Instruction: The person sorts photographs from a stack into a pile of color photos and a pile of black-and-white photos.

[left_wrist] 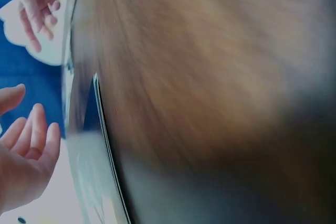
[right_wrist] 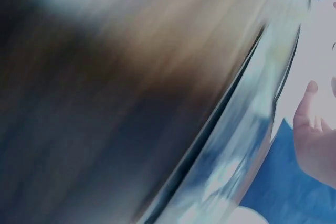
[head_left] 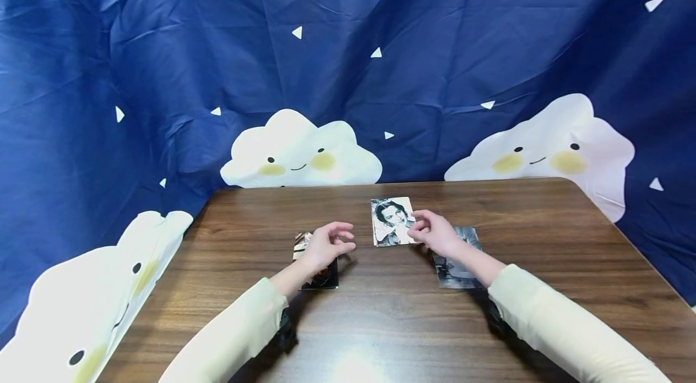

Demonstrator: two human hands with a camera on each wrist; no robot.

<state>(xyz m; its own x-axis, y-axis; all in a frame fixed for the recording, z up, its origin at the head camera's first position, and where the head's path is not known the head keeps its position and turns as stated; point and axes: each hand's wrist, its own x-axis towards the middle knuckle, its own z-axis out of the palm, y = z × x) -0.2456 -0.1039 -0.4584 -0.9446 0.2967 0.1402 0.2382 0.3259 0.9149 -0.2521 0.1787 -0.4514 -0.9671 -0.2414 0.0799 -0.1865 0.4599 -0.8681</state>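
My left hand (head_left: 326, 245) hovers over a dark photo card pile (head_left: 326, 277) on the left, partly covering it, with fingers loosely bent and nothing between them. In the left wrist view, the left hand (left_wrist: 29, 156) appears with its fingers spread from the thumb. At the centre back lies a black-and-white portrait photo card (head_left: 393, 221). My right hand (head_left: 437, 235) has its fingertips at that card's right edge; whether they touch it cannot be told. Beneath the right hand and wrist lies a grey photo card pile (head_left: 457, 271). The right wrist view shows the right hand (right_wrist: 317, 140) only partly.
The brown wood-grain table (head_left: 380, 316) carries these cards. Behind and to the left hangs a blue cloth (head_left: 337, 69) printed with white clouds and triangles. Dark wrist gear (head_left: 285, 333) shows below the left sleeve.
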